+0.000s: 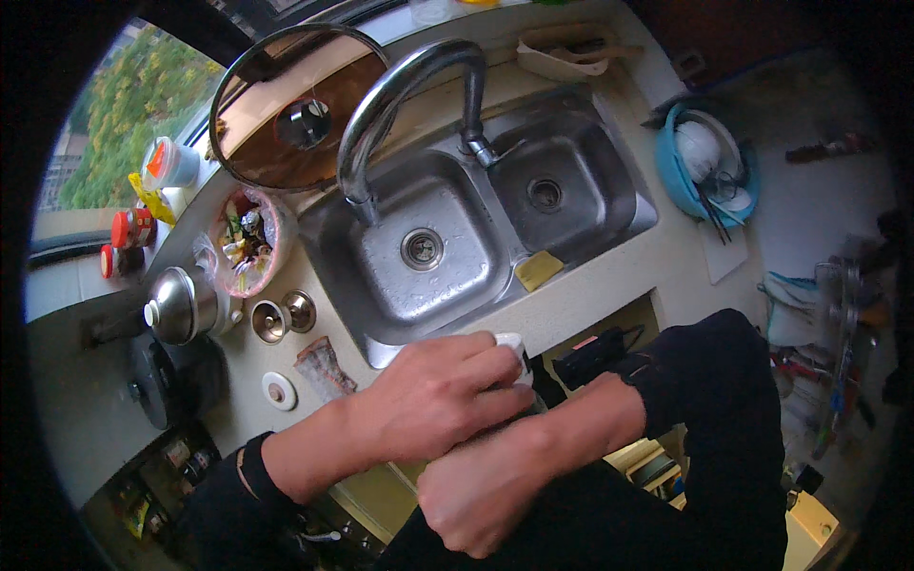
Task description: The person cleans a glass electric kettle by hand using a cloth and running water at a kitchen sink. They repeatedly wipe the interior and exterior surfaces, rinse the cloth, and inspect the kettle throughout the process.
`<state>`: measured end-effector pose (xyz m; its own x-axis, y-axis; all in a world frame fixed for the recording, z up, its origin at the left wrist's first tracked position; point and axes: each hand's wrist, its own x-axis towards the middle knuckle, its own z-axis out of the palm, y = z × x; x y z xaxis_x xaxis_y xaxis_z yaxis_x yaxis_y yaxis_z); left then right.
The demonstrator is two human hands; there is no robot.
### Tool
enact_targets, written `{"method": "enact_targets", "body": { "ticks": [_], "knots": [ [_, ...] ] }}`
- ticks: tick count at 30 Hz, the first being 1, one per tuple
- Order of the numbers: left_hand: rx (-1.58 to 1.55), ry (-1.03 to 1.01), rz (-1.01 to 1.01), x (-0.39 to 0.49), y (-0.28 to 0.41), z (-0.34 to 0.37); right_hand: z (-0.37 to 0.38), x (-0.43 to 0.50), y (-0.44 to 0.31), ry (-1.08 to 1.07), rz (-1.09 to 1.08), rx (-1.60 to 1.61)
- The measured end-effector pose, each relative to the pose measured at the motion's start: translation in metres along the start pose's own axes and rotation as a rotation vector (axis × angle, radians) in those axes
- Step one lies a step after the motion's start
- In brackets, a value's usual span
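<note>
Both hands are close together in front of the double stainless steel sink [464,214]. My left hand [450,400] has its fingers curled around a white object [515,350], of which only the upper end shows. My right hand [493,478] lies lower, its fist partly under the left hand; whether it grips the same object is hidden. Just beyond, a yellow sponge [539,270] rests on the sink's front rim. To the left, a crumpled cloth [325,367], a small white disc-shaped lid with a knob [279,391] and metal cups [270,321] stand on the counter.
A chrome faucet [378,93] arches over the sink. A large glass lid [300,107] leans at the window. A scrap-filled bin [246,243] and a steel pot [175,305] stand left. A blue basin [675,168] with dishes sits right; an open drawer [607,321] lies beneath the counter edge.
</note>
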<state>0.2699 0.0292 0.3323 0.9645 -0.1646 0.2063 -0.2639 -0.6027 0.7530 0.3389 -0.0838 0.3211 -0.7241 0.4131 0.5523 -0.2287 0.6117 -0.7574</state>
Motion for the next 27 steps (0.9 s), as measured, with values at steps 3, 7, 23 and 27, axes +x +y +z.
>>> {"method": "enact_targets", "body": {
  "ticks": [3,7,23,27],
  "knots": [
    [0.048,-0.134,-0.073,0.018,-0.002,0.000,0.007,0.009,0.003,-0.035,0.025,0.062],
    [0.227,-0.232,-0.208,0.040,-0.013,0.005,0.007,0.013,0.001,-0.061,-0.027,-0.077],
    [0.014,0.129,-0.191,-0.004,0.012,-0.018,-0.004,-0.003,-0.003,-0.069,-0.052,-0.329],
    [0.049,-0.075,-0.128,0.024,0.004,0.000,0.004,0.005,0.002,-0.108,-0.047,-0.258]
  ]
}}
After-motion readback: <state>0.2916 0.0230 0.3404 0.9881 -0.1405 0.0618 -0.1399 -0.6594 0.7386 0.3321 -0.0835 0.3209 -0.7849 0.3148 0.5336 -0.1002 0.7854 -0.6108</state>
